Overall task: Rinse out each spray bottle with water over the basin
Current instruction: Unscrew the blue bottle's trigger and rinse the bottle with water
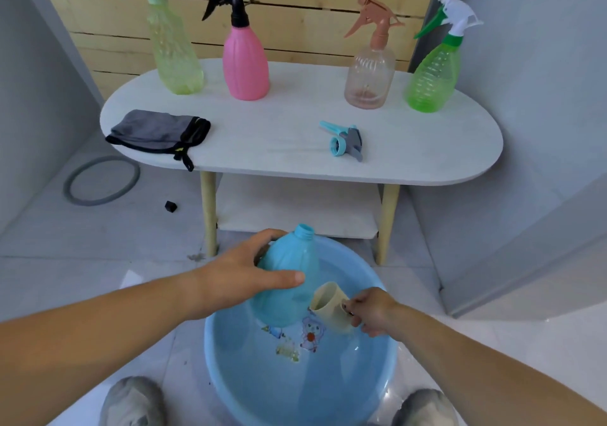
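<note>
My left hand (244, 278) grips a light blue bottle (289, 281) with its spray head off, neck pointing up and away, over the blue basin (230, 376) on the floor. The basin holds water. My right hand (371, 310) holds a cream cup (328, 304) by its handle, tilted with its mouth toward the bottle, low in the basin. The bottle's blue and grey spray head (345, 140) lies on the white table (262, 149). Standing at the table's back are a yellow-green bottle (174, 51), a pink bottle (244, 61), a clear peach-topped bottle (369, 74) and a green bottle (433, 74).
A folded grey cloth (157, 133) lies on the table's left end. A grey ring (101, 181) and a small black piece (170, 206) lie on the floor to the left. My shoes (134, 402) flank the basin. Grey walls close in on both sides.
</note>
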### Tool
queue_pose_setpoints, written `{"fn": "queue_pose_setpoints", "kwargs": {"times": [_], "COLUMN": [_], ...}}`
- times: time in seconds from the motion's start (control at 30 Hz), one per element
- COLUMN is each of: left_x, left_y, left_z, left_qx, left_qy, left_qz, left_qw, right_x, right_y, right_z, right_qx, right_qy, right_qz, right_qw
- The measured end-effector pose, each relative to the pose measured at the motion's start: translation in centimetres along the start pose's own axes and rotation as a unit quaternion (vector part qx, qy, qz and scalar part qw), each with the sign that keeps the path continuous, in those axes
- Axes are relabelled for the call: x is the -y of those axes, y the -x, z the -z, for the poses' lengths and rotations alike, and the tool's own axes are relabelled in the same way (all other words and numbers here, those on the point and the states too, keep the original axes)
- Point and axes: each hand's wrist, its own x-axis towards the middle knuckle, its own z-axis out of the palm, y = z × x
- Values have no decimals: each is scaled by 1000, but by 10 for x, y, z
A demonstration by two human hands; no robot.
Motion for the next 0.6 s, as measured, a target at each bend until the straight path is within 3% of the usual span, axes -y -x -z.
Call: {"fn": "queue_pose_setpoints", "kwargs": {"times": [0.6], "left_x": [8], "left_y": [-9], "left_z": [9], "left_qx": [-3], "left_qy": [15], "left_qz": [5], "left_qw": [1000], "right_x": [-8], "right_y": [-17], "right_z": [-16], "right_qx": [-8], "right_qy": [87], "right_qz": [8], "right_qw": [996]}}
